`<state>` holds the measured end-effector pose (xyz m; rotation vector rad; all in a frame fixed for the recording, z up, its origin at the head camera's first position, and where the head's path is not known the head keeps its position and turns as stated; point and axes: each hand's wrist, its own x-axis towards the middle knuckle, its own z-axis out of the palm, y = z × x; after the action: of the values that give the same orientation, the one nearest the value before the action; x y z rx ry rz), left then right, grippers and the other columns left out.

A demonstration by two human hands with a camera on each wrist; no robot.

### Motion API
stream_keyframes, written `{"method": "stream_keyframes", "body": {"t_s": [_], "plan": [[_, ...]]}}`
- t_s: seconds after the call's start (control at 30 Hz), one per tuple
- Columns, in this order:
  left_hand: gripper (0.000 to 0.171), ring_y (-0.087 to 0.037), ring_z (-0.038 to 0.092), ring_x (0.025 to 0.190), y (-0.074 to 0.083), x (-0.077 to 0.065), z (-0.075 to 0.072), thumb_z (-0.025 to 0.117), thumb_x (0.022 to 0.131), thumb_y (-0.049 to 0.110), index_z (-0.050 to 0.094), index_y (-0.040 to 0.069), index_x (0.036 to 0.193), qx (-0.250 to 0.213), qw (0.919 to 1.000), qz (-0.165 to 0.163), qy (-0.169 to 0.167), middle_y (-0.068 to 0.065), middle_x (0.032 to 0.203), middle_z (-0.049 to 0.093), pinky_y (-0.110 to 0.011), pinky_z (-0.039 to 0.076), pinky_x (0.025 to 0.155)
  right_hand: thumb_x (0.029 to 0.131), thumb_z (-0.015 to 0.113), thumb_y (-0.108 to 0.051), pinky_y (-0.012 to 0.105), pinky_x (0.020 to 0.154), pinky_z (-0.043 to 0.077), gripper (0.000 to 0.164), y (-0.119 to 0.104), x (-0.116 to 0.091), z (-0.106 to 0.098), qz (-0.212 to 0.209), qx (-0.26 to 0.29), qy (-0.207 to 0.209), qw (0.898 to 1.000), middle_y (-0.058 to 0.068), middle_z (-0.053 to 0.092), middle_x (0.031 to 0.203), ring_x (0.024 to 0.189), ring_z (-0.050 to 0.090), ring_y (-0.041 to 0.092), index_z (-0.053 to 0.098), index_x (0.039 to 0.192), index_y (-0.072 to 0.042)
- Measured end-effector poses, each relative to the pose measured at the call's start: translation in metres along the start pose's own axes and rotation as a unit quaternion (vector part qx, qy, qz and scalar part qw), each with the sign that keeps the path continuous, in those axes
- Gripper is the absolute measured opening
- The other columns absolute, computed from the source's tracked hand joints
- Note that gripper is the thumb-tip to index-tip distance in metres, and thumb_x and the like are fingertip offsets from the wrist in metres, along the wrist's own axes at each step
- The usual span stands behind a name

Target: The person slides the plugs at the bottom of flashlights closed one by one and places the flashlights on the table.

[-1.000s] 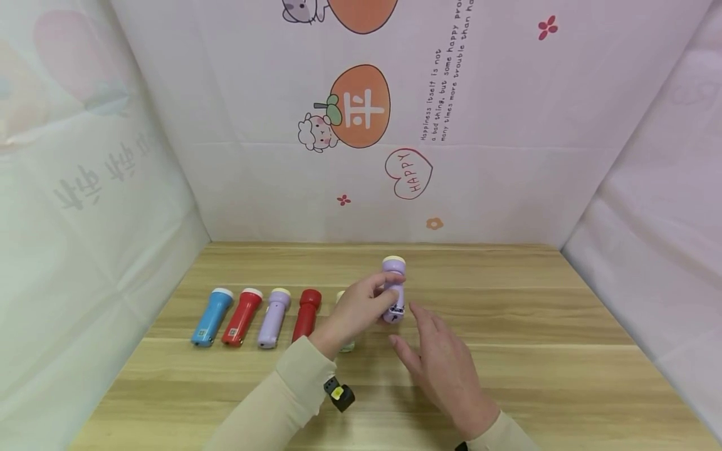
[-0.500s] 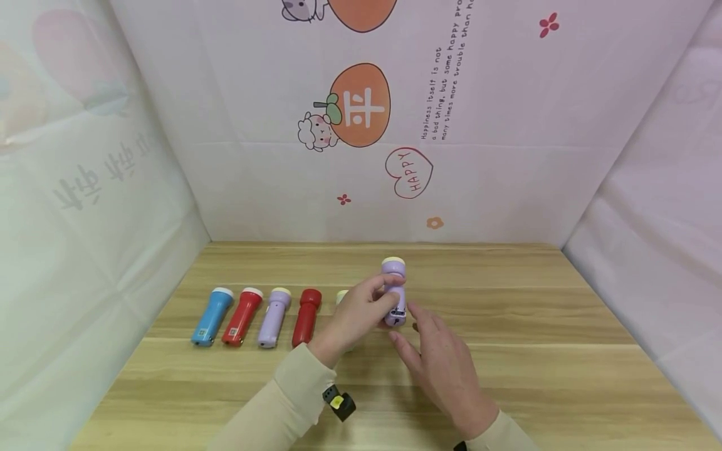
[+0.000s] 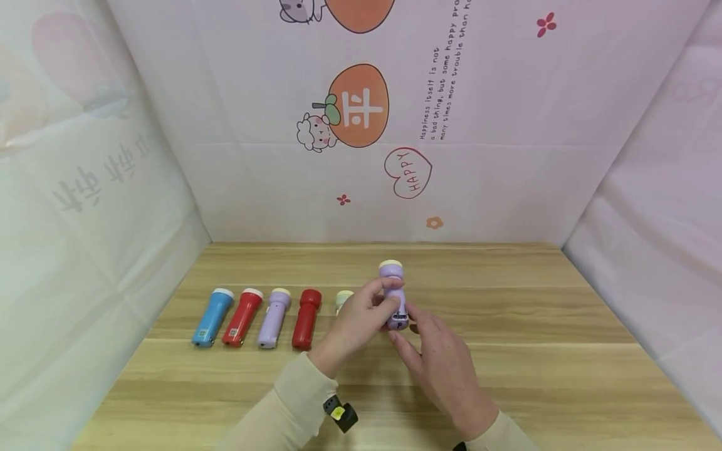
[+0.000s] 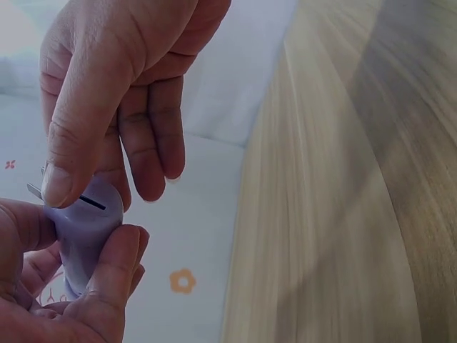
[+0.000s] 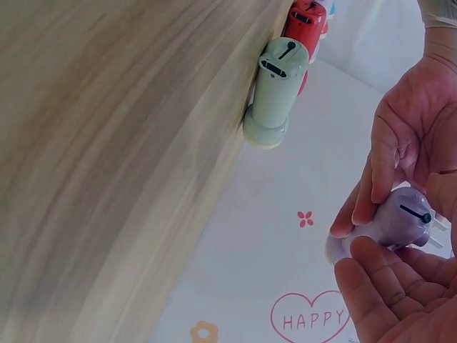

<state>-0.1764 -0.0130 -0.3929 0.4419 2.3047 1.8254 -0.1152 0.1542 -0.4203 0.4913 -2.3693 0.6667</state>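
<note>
My left hand (image 3: 355, 319) grips a lilac flashlight (image 3: 392, 269) by its body, head tilted away toward the back wall. In the left wrist view, its fingers (image 4: 114, 261) clasp the flashlight from below. Two metal plug prongs (image 5: 435, 240) stick out near the tail. My right hand (image 3: 442, 357) has its thumb and fingers around the tail end; in the left wrist view the right thumb (image 4: 61, 182) lies against the prongs. Beside my left hand stands a pale green flashlight (image 5: 278, 93), partly hidden by that hand in the head view.
To the left on the wooden table (image 3: 536, 300), several flashlights lie in a row: blue (image 3: 212, 318), red with a white head (image 3: 242, 318), lilac (image 3: 273, 319) and dark red (image 3: 306, 319). A printed white cloth wall (image 3: 254, 125) rises behind.
The lilac flashlight's tail has come slightly toward me and to the right, between my right thumb and fingers. The row of flashlights has stayed put.
</note>
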Motion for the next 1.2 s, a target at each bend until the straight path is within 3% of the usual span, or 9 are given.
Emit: {"method": "stream_keyframes", "body": {"t_s": [0.37, 0.6, 0.83, 1.2], "plan": [[0.032, -0.02, 0.069, 0.101, -0.002, -0.005, 0.005, 0.061, 0.105, 0.032, 0.061, 0.026, 0.136, -0.029, 0.9995, 0.004, 0.008, -0.011, 0.118, 0.069, -0.035, 0.062, 0.082, 0.084, 0.088, -0.028, 0.041, 0.069, 0.062, 0.058, 0.001, 0.0, 0.001, -0.006, 0.002, 0.007, 1.0, 0.014, 0.076, 0.112, 0.09, 0.077, 0.022, 0.064, 0.13, -0.003], [0.037, -0.02, 0.071, 0.098, -0.004, -0.008, 0.008, 0.062, 0.105, 0.032, 0.058, 0.019, 0.139, -0.071, 0.9974, -0.007, 0.009, -0.013, 0.117, 0.069, -0.034, 0.062, 0.079, 0.08, 0.092, -0.024, 0.04, 0.068, 0.061, 0.058, 0.001, 0.001, 0.001, -0.017, -0.005, 0.039, 0.999, 0.012, 0.076, 0.108, 0.089, 0.076, 0.021, 0.067, 0.127, -0.002], [0.039, -0.021, 0.07, 0.103, -0.005, -0.01, 0.012, 0.06, 0.106, 0.029, 0.053, 0.013, 0.142, -0.11, 0.994, -0.007, 0.003, -0.017, 0.12, 0.066, -0.034, 0.063, 0.083, 0.082, 0.09, -0.02, 0.036, 0.066, 0.062, 0.052, 0.002, 0.0, 0.0, -0.01, -0.006, 0.031, 0.999, 0.011, 0.076, 0.107, 0.085, 0.077, 0.018, 0.067, 0.126, -0.003], [0.036, -0.022, 0.069, 0.107, -0.005, -0.011, 0.017, 0.061, 0.106, 0.024, 0.054, 0.012, 0.14, -0.118, 0.9928, -0.004, 0.02, -0.018, 0.125, 0.065, -0.037, 0.062, 0.087, 0.08, 0.09, -0.018, 0.034, 0.063, 0.061, 0.047, 0.004, 0.0, 0.001, -0.03, -0.01, 0.056, 0.998, 0.009, 0.077, 0.101, 0.082, 0.076, 0.018, 0.069, 0.12, -0.004]]}}
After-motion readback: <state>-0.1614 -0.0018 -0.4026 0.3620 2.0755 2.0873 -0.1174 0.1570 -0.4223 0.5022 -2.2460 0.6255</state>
